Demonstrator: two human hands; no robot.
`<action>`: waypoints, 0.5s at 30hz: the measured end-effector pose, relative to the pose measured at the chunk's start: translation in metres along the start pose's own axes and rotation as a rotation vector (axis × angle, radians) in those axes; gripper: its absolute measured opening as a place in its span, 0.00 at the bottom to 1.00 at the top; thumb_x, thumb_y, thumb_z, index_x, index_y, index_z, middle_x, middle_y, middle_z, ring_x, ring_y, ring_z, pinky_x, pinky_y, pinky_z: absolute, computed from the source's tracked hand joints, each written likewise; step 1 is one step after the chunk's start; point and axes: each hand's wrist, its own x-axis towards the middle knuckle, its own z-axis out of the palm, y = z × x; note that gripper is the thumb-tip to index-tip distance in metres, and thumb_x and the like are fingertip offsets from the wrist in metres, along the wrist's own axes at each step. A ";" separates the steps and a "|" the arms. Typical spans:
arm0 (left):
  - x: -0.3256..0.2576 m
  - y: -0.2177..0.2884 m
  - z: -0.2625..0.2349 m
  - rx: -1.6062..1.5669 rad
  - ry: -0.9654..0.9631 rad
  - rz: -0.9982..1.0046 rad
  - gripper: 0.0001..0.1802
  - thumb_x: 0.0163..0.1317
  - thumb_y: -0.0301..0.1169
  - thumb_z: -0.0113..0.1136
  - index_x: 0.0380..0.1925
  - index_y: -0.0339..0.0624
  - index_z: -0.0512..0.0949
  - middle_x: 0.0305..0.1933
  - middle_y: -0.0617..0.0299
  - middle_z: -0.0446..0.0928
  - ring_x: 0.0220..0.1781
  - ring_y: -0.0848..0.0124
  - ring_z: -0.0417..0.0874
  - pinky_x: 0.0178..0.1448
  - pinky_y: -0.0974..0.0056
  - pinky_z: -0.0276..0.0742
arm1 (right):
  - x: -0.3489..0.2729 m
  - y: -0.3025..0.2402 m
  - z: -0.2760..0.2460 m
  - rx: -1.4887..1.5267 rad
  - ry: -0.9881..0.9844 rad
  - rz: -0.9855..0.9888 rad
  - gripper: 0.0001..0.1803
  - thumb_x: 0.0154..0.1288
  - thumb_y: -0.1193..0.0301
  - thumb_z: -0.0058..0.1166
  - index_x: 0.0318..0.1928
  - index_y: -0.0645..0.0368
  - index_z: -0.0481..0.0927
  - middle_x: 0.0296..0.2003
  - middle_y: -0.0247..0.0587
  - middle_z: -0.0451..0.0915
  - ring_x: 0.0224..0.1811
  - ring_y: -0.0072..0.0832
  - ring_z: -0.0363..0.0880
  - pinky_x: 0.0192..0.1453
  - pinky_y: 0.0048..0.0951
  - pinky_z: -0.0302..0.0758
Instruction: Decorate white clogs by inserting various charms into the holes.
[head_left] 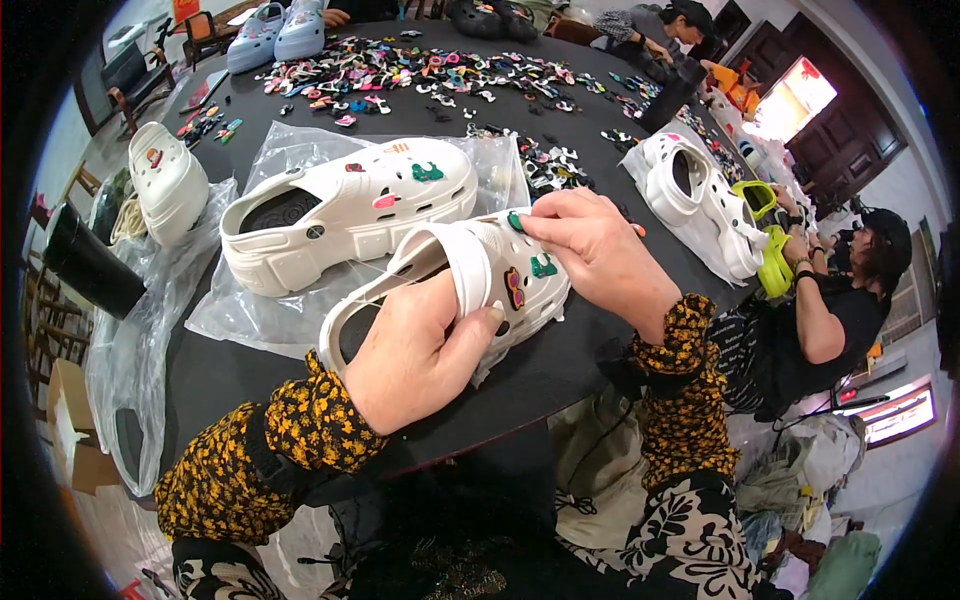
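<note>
A white clog (465, 262) lies tilted at the table's near edge, its heel toward me. My left hand (415, 340) grips it, fingers inside the foot opening and thumb on the outside by the strap. With thumb and forefinger pinched, my right hand (600, 245) holds a small green shoe charm (516, 221) against the toe of the clog. Another green charm (543, 265) and a charm like pink sunglasses (514, 289) sit on its upper. Just beyond lies a second white clog (350, 205), decorated with several charms, on a clear plastic bag (260, 318).
Loose colourful charms (430, 75) are heaped across the black table (240, 365). A white clog (165, 185) stands at left beside a black cylinder (95, 260); light blue clogs (300, 30) are at the back. At right, a person (840, 300) handles lime green clogs (775, 262) near another white pair (700, 195).
</note>
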 end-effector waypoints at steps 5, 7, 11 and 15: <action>-0.001 0.002 0.000 0.012 -0.003 0.053 0.08 0.61 0.25 0.55 0.39 0.32 0.75 0.26 0.49 0.76 0.28 0.54 0.79 0.35 0.59 0.74 | 0.000 -0.006 -0.006 -0.026 -0.098 -0.017 0.12 0.56 0.81 0.53 0.41 0.61 0.83 0.40 0.40 0.78 0.47 0.37 0.75 0.51 0.37 0.68; -0.002 0.001 -0.001 0.033 -0.016 0.036 0.07 0.61 0.26 0.55 0.37 0.35 0.75 0.28 0.55 0.76 0.29 0.65 0.78 0.36 0.62 0.74 | 0.002 -0.006 -0.007 -0.022 -0.129 -0.018 0.12 0.55 0.81 0.52 0.40 0.61 0.82 0.41 0.40 0.77 0.48 0.38 0.74 0.51 0.38 0.68; -0.002 -0.001 0.000 0.018 -0.010 0.107 0.08 0.60 0.23 0.54 0.39 0.32 0.75 0.24 0.46 0.76 0.27 0.49 0.80 0.34 0.57 0.75 | 0.006 -0.005 -0.004 -0.024 -0.151 -0.059 0.11 0.56 0.81 0.53 0.41 0.63 0.82 0.40 0.42 0.77 0.46 0.40 0.74 0.52 0.38 0.69; -0.002 -0.002 0.000 0.005 -0.034 0.116 0.07 0.60 0.22 0.54 0.38 0.32 0.74 0.24 0.47 0.76 0.27 0.49 0.79 0.33 0.57 0.74 | 0.010 -0.003 -0.002 -0.036 -0.181 -0.099 0.12 0.56 0.82 0.53 0.41 0.64 0.81 0.40 0.42 0.77 0.45 0.41 0.74 0.52 0.38 0.68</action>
